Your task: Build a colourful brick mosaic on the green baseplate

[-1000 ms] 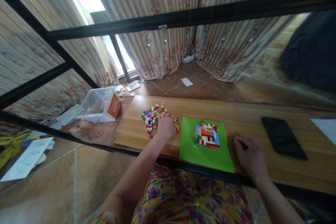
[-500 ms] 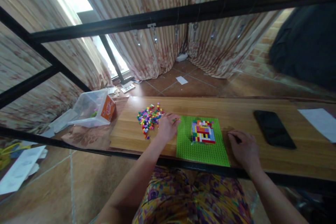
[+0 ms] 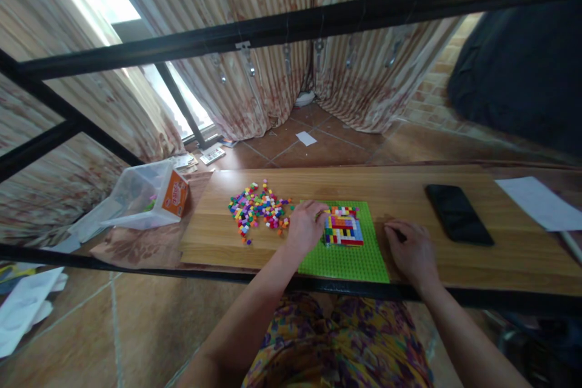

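My left hand (image 3: 305,225) is over the left edge of the green baseplate (image 3: 345,267), its thumb and fingertips pinched at the upper left corner of a block of toy bricks (image 3: 344,231). A tiny yellowish toy brick seems to be between the fingertips, mostly hidden by them. The block is several colours, with a red row at its near side, and sits on the plate's studs. My right hand (image 3: 413,250) rests on the table just right of the plate, fingers loosely curled, with nothing visible in it. Left of my left hand lies a loose pile of small coloured bricks (image 3: 257,209).
The wooden table (image 3: 282,260) has a black phone (image 3: 458,213) and white paper (image 3: 539,201) on its right. A clear plastic bin (image 3: 140,194) with an orange label stands beyond the left end. A black metal bar (image 3: 282,27) crosses in front of the curtains.
My left hand has moved right, from between the pile and the baseplate to the brick block's upper left corner. My right hand stays beside the plate. The whole view has shifted slightly.
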`<state>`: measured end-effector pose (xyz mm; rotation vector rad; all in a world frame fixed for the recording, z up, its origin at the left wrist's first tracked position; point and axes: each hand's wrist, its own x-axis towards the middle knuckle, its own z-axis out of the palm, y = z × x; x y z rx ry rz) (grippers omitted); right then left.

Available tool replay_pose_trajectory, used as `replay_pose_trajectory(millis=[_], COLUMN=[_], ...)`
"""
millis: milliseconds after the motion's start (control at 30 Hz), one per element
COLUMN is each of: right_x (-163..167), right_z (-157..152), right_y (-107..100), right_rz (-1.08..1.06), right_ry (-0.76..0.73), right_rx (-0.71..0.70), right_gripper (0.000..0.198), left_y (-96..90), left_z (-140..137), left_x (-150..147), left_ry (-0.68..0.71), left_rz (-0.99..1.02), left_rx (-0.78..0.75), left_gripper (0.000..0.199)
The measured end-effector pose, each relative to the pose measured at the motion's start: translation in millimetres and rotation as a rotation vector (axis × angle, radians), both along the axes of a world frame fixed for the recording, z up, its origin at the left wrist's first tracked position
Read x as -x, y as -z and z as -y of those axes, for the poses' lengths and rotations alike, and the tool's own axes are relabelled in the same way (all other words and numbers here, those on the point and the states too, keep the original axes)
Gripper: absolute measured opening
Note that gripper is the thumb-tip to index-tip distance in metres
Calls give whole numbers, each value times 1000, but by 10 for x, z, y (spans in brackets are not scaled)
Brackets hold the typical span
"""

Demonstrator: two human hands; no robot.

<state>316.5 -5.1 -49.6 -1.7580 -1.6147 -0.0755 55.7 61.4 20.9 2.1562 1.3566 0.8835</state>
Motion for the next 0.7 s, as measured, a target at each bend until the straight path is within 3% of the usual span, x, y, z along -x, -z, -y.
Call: replay_pose_trajectory(millis=[300, 433, 700], right_x=[7, 6, 2], right_z=[6, 7, 12], right_y=[-10, -7, 8], right_rz=[-7, -14, -13], right_ry=[-2, 5, -3], right_rx=[2, 8, -5], right_gripper=[31, 30, 28], left_y=[9, 29, 34], left_z=[-10, 12, 30], left_x=[-24, -47, -11], left_ry=[22, -22, -88], left_rz=[-31, -9, 171], left_rx=[-85, -35, 63], left_gripper=[15, 11, 29])
